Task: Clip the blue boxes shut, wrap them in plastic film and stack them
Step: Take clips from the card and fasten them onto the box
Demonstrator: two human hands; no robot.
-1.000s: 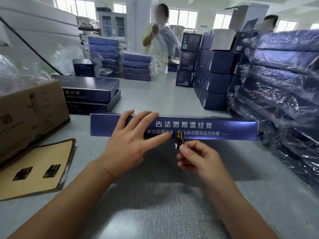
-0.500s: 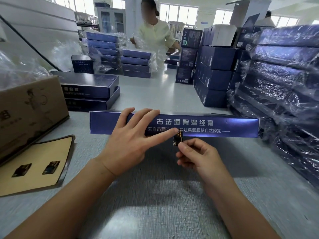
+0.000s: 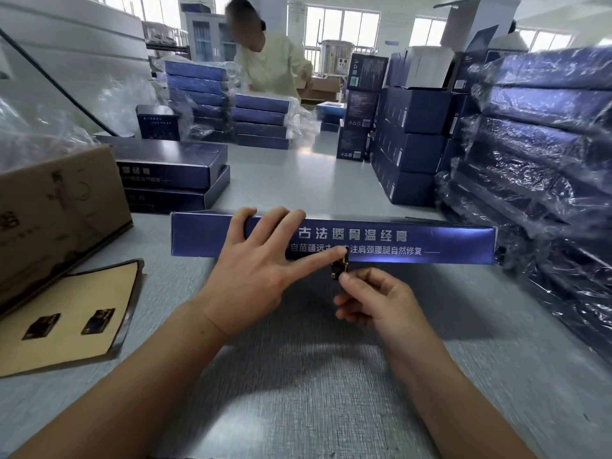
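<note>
A flat blue box [image 3: 430, 241] with white lettering lies on the grey table, its long front side facing me. My left hand [image 3: 255, 266] rests on that side with straight, spread fingers, the thumb tip pressing near the middle. A small dark clip [image 3: 339, 270] hangs at the lower edge of the box front. My right hand [image 3: 374, 299] pinches this clip from below with curled fingers. Two more unwrapped blue boxes [image 3: 172, 167] lie stacked at the left. Film-wrapped blue boxes [image 3: 549, 154] are piled high on the right.
A brown carton [image 3: 56, 207] stands at the left edge. In front of it lies a tan card [image 3: 66, 319] bearing two dark clips. Upright dark blue cartons [image 3: 410, 154] stand behind the box. Another person [image 3: 275, 64] works at the far end beside more wrapped stacks [image 3: 202, 97].
My right hand has lifted the clip slightly toward the box's lower edge, and the left thumb now presses beside it. The far person has leaned down over the table.
</note>
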